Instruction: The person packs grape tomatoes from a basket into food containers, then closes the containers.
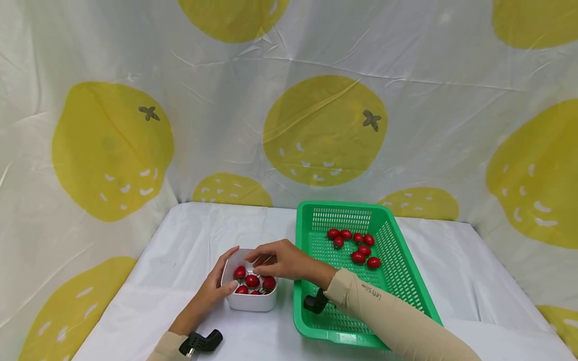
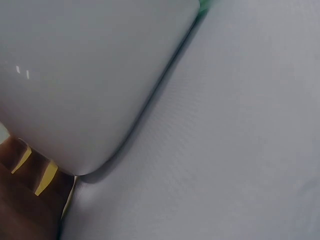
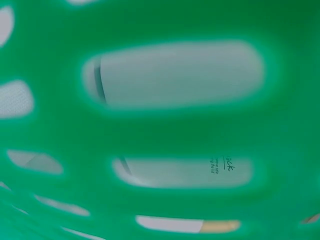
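Observation:
A small white plastic container (image 1: 252, 303) stands on the white cloth with several red cherry tomatoes (image 1: 252, 281) inside. My left hand (image 1: 215, 282) holds it at its left side, thumb over the rim and fingers along the outer wall. In the left wrist view, those fingers (image 2: 35, 185) lie against the smooth wall of the container. Over the container's right rim reaches my right hand (image 1: 284, 261), fingers bent down above the tomatoes, nothing visible between fingertips and thumb. Green basket mesh (image 3: 165, 132) fills the right wrist view, the container's printed wall showing through its slots.
Right of the container sits a green slotted basket (image 1: 408, 260), its left wall close by and my right forearm (image 1: 397, 321) crossing over it. Several more cherry tomatoes (image 1: 358, 257) lie toward its far end. A lemon-printed curtain (image 1: 325, 130) hangs behind the table.

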### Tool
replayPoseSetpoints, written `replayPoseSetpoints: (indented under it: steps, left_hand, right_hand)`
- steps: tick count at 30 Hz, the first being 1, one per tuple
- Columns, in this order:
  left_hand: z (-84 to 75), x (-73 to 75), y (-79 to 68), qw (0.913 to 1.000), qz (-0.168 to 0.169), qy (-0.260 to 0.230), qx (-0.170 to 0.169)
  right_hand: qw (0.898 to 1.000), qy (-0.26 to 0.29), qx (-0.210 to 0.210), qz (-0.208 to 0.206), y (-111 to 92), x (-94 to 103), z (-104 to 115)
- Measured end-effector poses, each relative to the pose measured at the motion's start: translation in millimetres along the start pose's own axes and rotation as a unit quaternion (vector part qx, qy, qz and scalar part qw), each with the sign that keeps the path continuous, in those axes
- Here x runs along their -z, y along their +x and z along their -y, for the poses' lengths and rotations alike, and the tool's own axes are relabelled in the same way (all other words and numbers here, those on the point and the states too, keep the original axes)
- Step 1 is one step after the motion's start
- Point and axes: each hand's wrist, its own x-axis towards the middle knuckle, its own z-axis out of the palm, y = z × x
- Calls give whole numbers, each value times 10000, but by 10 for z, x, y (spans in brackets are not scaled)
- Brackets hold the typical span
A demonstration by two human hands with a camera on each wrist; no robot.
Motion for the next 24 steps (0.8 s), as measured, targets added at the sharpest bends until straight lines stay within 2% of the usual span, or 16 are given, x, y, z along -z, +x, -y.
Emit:
replayPoseSetpoints:
  steps: [8,13,16,20,24]
  left_hand:
    - [11,-33,-11,9999,-60,27,141]
    - [10,-44,-77,9995,-149,10,290]
    - [-6,-29,-106,9993,-166,14,339]
    - [-36,-6,-69,9993,-171,69,324]
    - [-31,-19,3,9996,-148,9,258]
  right_hand:
    - [10000,1,22,4,-21,3,23]
    - [10000,80,-45,-28,-20,-59,-7]
    - [9999,89,51,-58,-3,-82,-12]
    - [9998,85,136,-136,27,-37,20]
    - [9996,93,46,-245,17,47,51]
